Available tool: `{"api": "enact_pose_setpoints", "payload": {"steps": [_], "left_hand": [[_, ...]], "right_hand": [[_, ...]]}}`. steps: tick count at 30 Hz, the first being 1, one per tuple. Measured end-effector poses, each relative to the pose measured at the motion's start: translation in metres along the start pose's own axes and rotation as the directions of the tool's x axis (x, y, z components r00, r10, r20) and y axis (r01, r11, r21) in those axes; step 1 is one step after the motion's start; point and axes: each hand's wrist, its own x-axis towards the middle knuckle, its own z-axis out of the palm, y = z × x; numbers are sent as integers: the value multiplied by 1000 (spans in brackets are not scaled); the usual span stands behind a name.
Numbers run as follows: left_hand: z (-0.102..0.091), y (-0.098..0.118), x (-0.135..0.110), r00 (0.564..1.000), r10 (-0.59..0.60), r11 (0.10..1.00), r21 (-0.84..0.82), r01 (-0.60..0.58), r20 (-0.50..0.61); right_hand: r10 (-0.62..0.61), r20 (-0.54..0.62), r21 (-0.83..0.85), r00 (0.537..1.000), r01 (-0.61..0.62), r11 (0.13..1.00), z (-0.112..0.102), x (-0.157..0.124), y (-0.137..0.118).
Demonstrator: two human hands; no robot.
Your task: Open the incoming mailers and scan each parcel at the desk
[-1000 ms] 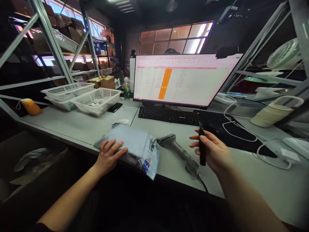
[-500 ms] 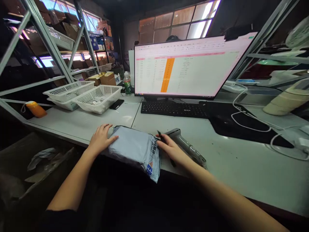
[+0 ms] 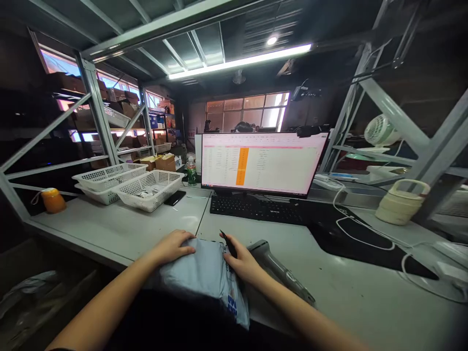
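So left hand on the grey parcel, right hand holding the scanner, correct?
No: in the head view the right hand holds a thin black tool; the scanner lies on the table beside it. The left hand does rest on the grey parcel.

Ceiling: we see grey metal beams (image 3: 153, 30) overhead, with darkness between them.
Light: we count one long tube lamp (image 3: 239, 62) lit, and a small round lamp (image 3: 271, 40) just beside it.
Far wall: we see a gridded window (image 3: 248, 109) glowing warm.
Left wall: we see bright windows (image 3: 54, 63) behind a steel rack (image 3: 91, 105) loaded with cartons.
Right side: we see a second rack (image 3: 397, 119) with slanted braces.
Furniture: we see a long pale worktable (image 3: 120, 226) running across the room.
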Motion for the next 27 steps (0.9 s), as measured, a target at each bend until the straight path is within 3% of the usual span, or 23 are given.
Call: {"api": "enact_pose_setpoints", "payload": {"steps": [5,7,11,14,16,18,21,24,27], "left_hand": [[-3,-2,-5,984,-34,998,53,44,-175],[-5,1,-13,966,-24,987,145,64,-259],[-10,12,-28,913,16,911,382,155,-407],[-12,15,-30,927,-133,910,328,254,-350],[-11,13,-31,934,-235,916,260,305,-270],[-11,6,-35,939,-270,927,206,314,-215],[-8,-9,-55,944,-290,954,36,299,-155],[-5,-26,-88,940,-327,938,-154,310,-99],[-4,-40,-117,967,-249,932,-284,227,-45]], "right_hand": [[-102,-15,-147,995,99,984,1,17,-15],[-148,-19,-223,989,140,965,-2,25,-26],[-256,25,-504,966,233,832,-7,42,-50],[-212,101,-718,972,218,661,-7,51,-67],[-117,137,-761,984,180,623,-7,52,-79],[-3,222,-753,975,174,635,-6,49,-91],[101,389,-712,916,229,663,-4,44,-103],[108,470,-662,876,269,700,1,39,-105],[87,508,-603,857,281,746,12,37,-102]]}}
